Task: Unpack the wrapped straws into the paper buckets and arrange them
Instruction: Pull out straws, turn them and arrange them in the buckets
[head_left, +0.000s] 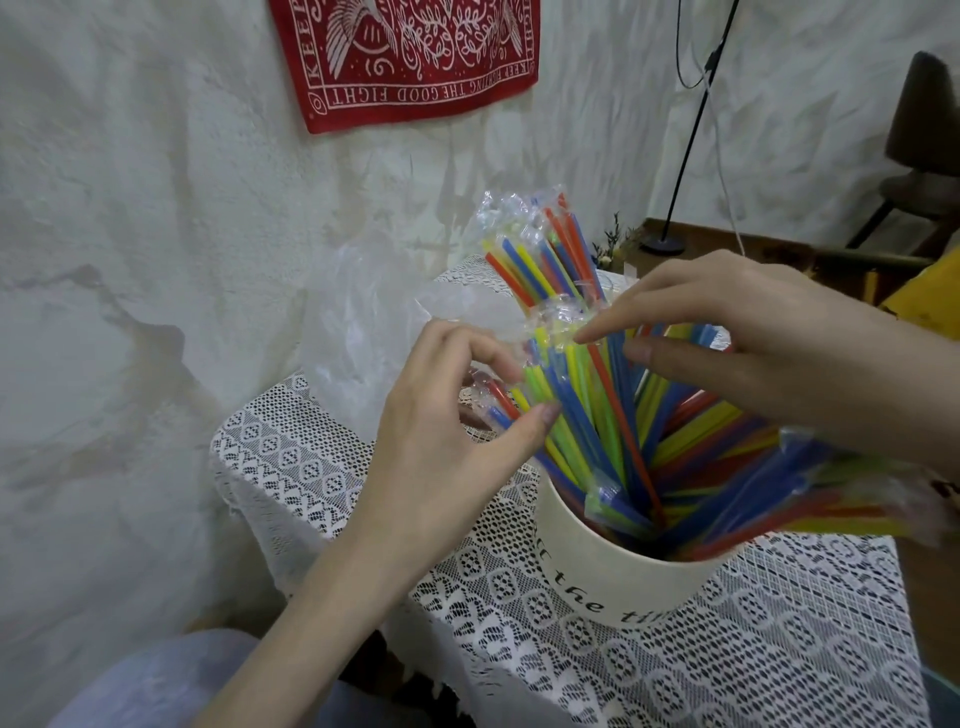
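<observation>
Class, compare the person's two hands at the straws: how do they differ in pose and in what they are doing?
The left hand comes from below, its thumb and fingers curled round a few wrapped straws. The right hand reaches in from the right, above the paper bucket, with fingers stretched nearly straight, their tips touching the wrapper ends. The left grips; the right only touches. Both are bare and meet at the same cluster of straws.

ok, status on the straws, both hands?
Left hand pinching wrapped straws at their tops, right hand fingertips on them. Straws fanned in paper bucket. Loose plastic bag behind, not blocking.
</observation>
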